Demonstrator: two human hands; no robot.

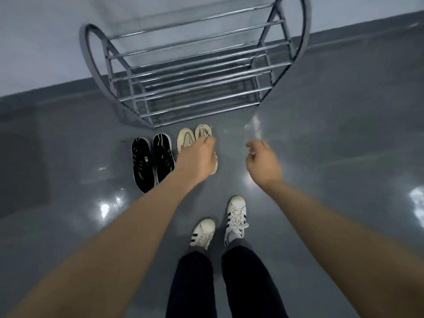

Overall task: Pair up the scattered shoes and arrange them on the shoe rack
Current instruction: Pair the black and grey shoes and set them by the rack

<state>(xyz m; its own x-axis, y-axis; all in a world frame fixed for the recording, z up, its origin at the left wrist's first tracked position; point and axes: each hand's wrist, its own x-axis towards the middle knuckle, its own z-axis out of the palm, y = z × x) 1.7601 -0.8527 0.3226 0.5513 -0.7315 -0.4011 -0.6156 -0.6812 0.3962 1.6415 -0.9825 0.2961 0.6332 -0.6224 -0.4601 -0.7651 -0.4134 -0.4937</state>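
A pair of black shoes with green stripes (151,160) stands side by side on the grey floor, left of a pair of beige shoes (186,138). Both pairs sit just in front of the chrome shoe rack (192,72), whose bars hold nothing. My left hand (197,158) hovers over the right beige shoe and hides most of it; its fingers pinch a thin lace or pull tab of that shoe. My right hand (263,160) hangs in the air to the right of the shoes, fingers loosely curled, holding nothing.
My own feet in white sneakers with black stripes (220,226) stand on the glossy grey floor (321,157) behind the shoes. The rack stands against a pale wall (46,42) with a dark baseboard.
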